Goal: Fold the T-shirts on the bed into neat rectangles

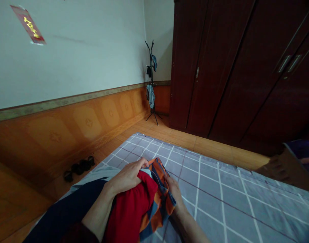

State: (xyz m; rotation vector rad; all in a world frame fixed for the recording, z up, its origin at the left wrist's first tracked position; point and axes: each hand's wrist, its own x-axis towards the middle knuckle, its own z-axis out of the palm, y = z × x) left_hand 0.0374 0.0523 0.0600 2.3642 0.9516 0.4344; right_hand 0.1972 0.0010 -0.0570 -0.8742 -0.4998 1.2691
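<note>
Over the near part of the bed I hold up a bunched orange and dark blue checked garment (158,199); its exact kind does not show. My left hand (129,175) pinches its upper left edge between thumb and fingers. On the other side my right hand (173,189) grips the right edge, with most of its fingers hidden by the cloth. Red cloth (134,206) hangs directly below my left hand and lies against the checked fabric. A small pale strip shows by my left fingers. Dark blue cloth (75,209) lies left of my left forearm.
The bed (210,189) has a grey sheet with white lines. Dark shoes (80,167) stand on the floor to its left. A coat rack (151,74) with hanging things is in the corner, beside a dark red wardrobe (220,67). A cardboard box (285,170) is at right.
</note>
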